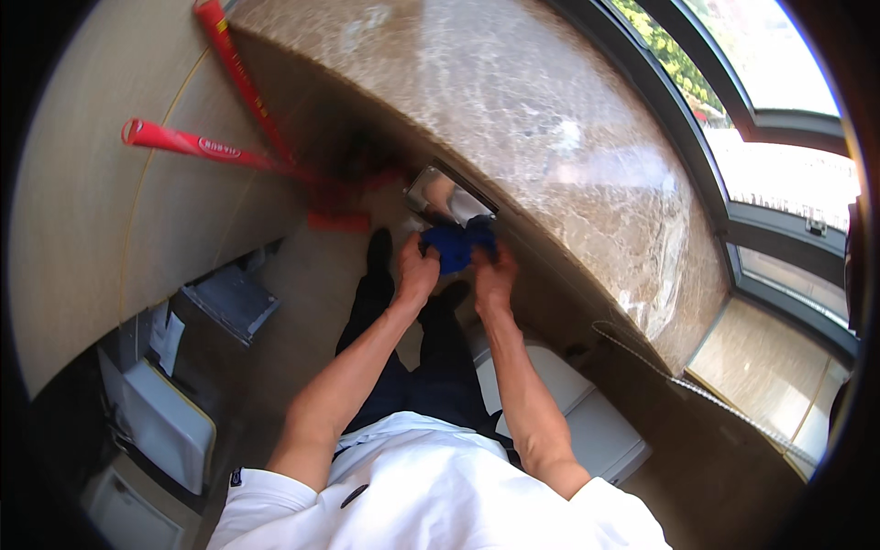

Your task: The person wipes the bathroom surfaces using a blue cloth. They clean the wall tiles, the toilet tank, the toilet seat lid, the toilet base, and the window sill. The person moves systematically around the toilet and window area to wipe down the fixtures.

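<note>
A bunched blue cloth (445, 249) hangs between my two hands, in front of my shoes. My left hand (418, 273) is closed on its left side, fingers curled. On the other side, my right hand (495, 273) grips it too, slightly blurred. Just beyond the cloth is a shiny metal box (447, 196) on the wall below the marble ledge. The cloth overlaps the box's lower edge; whether it touches the box I cannot tell.
Two red long-handled tools (206, 147) lean in the corner at far left. A marble ledge (541, 137) runs diagonally to a window (733, 119). A white toilet (573, 403) stands at right, a metal hose (642, 353) beside it. A grey bin (229, 302) stands left.
</note>
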`<action>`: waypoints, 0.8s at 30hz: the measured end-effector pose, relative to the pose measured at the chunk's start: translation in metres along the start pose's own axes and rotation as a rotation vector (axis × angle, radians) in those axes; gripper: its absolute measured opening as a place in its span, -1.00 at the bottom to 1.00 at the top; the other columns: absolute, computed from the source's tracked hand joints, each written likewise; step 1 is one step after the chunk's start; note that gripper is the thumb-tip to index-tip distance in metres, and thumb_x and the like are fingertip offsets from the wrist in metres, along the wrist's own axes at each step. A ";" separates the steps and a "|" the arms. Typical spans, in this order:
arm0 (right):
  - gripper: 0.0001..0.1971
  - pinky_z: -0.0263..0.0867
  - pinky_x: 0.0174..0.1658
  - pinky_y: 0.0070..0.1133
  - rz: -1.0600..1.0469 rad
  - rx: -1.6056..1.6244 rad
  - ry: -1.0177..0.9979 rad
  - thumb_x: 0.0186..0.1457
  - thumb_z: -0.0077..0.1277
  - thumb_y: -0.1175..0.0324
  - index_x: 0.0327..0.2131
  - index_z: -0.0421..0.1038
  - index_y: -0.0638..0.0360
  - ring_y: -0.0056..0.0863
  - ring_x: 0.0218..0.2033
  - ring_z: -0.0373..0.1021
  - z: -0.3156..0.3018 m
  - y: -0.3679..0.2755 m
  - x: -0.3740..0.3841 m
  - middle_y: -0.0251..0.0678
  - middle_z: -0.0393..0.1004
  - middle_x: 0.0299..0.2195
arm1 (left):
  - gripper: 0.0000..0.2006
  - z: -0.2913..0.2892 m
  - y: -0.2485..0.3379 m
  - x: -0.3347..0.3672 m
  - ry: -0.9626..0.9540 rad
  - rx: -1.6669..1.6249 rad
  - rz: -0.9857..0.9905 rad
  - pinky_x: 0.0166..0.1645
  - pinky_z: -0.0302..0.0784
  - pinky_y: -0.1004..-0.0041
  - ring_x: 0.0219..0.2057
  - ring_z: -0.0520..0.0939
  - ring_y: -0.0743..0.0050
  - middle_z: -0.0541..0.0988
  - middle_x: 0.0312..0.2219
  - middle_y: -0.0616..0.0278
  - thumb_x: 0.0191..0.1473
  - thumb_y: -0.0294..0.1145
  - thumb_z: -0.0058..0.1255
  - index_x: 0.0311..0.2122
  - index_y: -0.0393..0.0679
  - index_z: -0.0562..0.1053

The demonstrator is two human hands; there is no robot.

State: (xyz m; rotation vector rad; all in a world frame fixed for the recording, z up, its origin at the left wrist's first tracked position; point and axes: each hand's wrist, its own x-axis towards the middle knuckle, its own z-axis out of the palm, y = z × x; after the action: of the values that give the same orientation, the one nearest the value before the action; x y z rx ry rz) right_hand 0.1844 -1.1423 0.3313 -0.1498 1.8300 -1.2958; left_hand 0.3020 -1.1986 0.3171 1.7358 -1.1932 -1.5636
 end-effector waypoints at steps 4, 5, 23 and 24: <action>-0.71 0.40 -0.33 -0.62 0.042 0.073 0.043 0.07 0.11 0.52 -0.09 0.44 0.30 -0.64 -0.38 0.41 0.006 0.003 -0.020 -0.35 0.50 -0.29 | -0.81 -0.015 -0.013 0.009 -0.053 0.087 -0.007 -0.24 0.45 0.50 -0.33 0.53 0.53 0.56 -0.37 0.26 0.06 -0.66 -0.06 -0.19 -0.26 0.48; -0.73 0.40 -0.33 -0.62 0.054 0.096 0.068 0.06 0.10 0.53 -0.11 0.45 0.29 -0.64 -0.38 0.41 0.008 0.003 -0.025 -0.36 0.50 -0.30 | -0.84 -0.019 -0.007 0.009 -0.078 0.032 0.011 -0.26 0.44 0.50 -0.35 0.52 0.55 0.55 -0.40 0.27 0.05 -0.65 -0.05 -0.23 -0.26 0.46; -0.69 0.29 -0.27 -0.60 0.293 0.739 0.354 -0.06 0.00 0.53 -0.15 0.46 0.22 -0.61 -0.38 0.35 0.008 0.058 -0.043 -0.46 0.44 -0.37 | -0.85 -0.035 0.046 -0.001 -0.547 0.404 0.135 -0.29 0.43 0.58 -0.40 0.53 0.65 0.57 -0.43 0.31 0.05 -0.63 0.06 -0.23 -0.23 0.49; -0.68 0.28 -0.27 -0.60 0.265 0.742 0.318 -0.07 0.00 0.54 -0.15 0.47 0.23 -0.62 -0.38 0.34 0.017 0.070 -0.041 -0.47 0.43 -0.36 | -0.86 -0.039 0.047 0.000 -0.531 0.444 0.156 -0.28 0.43 0.58 -0.39 0.53 0.65 0.58 -0.43 0.32 0.06 -0.63 0.05 -0.24 -0.23 0.49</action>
State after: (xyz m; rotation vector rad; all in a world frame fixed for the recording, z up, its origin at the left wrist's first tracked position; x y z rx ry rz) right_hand 0.2468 -1.1004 0.2963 0.7069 1.4279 -1.7748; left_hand 0.3268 -1.2284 0.3639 1.4551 -2.0115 -1.8217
